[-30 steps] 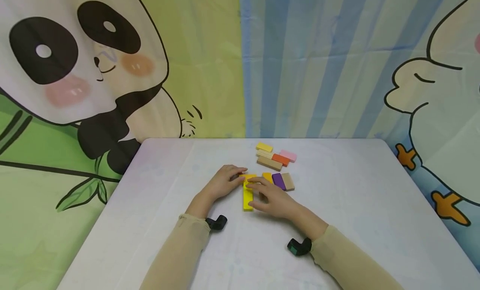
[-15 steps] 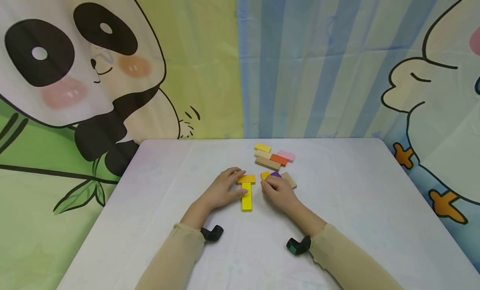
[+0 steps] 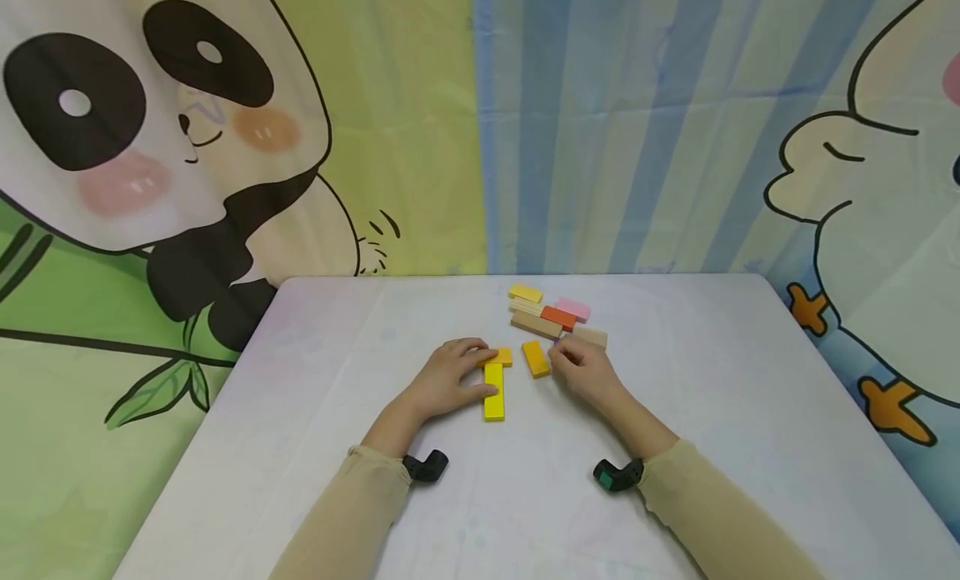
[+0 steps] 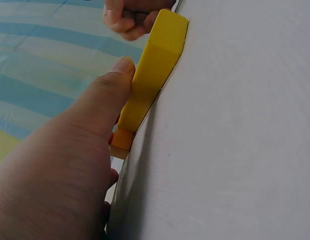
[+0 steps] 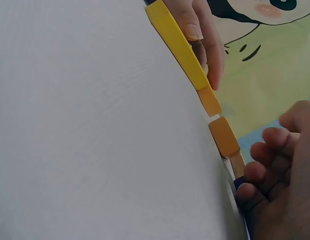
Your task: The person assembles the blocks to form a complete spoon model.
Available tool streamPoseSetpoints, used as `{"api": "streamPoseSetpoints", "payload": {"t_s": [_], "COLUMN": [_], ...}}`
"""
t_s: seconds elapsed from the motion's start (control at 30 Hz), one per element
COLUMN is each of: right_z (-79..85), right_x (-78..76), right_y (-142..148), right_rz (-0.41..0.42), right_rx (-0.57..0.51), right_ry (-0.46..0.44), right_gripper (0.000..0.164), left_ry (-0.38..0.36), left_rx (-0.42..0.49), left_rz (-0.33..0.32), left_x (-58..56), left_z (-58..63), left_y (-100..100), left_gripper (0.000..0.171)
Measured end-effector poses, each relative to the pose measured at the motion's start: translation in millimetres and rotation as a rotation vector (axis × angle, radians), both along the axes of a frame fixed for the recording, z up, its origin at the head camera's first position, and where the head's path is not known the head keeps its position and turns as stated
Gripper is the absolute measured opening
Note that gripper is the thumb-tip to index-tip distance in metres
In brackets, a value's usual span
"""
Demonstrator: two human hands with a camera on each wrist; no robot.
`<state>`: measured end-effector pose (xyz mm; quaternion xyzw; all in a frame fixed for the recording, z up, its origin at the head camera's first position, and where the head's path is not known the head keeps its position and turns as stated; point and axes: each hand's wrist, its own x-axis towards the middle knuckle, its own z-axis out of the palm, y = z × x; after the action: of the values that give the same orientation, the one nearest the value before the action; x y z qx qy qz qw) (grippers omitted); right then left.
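Observation:
My left hand (image 3: 444, 380) has its thumb against the side of a yellow block (image 3: 494, 402) and its index finger at an orange block (image 3: 501, 357) lying crosswise at the yellow one's far end, forming a T. To the right lies a second orange block (image 3: 536, 359), apart from the T. My right hand (image 3: 585, 370) is beside it, fingers curled in, with nothing showing between thumb and index fingertip. In the right wrist view its lower fingertips overlap a purple block (image 5: 239, 182), which the hand mostly hides in the head view. A pale wooden block (image 3: 590, 337) lies just beyond that hand.
Behind, in a loose group, are a pale yellow block (image 3: 525, 292), a ridged light block (image 3: 527, 307), a tan wooden block (image 3: 536, 324), a red-orange block (image 3: 558, 317) and a pink block (image 3: 573, 308). The white table (image 3: 675, 380) ends at a cartoon-printed curtain (image 3: 420, 130).
My right hand has left the T, curled its fingers and moved right. The second orange block is uncovered. The pale wooden block has turned and shifted back and right; the left hand stays by the T.

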<state>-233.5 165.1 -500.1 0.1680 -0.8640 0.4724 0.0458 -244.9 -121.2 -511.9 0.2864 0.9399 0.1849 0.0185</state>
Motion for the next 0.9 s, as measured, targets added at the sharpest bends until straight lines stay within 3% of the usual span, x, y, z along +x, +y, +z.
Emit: {"api": "streamPoseSetpoints", "payload": {"t_s": [0.03,0.07,0.2,0.33,0.53,0.9], "right_z": [-0.8,-1.6,-0.3,0.6,-0.4,-2.5], "right_x": [-0.5,-1.3,-0.8,-0.3,-2.9,-2.2], "right_y": [0.1,0.0,-2.1,-2.7,-3.6,-4.1], "right_rz": [0.010,0.030,0.125,0.157,0.171,0.152], "right_rx": [0.049,0.104,0.277,0.356,0.373,0.378], "right_ry": [-0.006,-0.012,-0.038,-0.049,0.003,-0.006], "right_gripper": [0.009,0.012,0.050,0.059,0.051,0.051], "left_ry": [-0.001,-0.003,-0.009,-0.014,-0.008,-0.013], "left_rx": [0.001,0.000,-0.009,0.001,-0.009,0.005], "left_rz": [-0.004,-0.006,-0.011,-0.021,-0.019,-0.008], "left_x": [-0.2,-0.2,-0.2,-0.7,-1.6,-1.5], "left_z": [-0.6,-0.8,0.0,2.8,3.9,1.3], "left_y": [-0.4,-0.9,-2.2,-2.0,-1.4,-1.0], "left_gripper": [0.069,0.069,0.070,0.070,0.070,0.071]}}
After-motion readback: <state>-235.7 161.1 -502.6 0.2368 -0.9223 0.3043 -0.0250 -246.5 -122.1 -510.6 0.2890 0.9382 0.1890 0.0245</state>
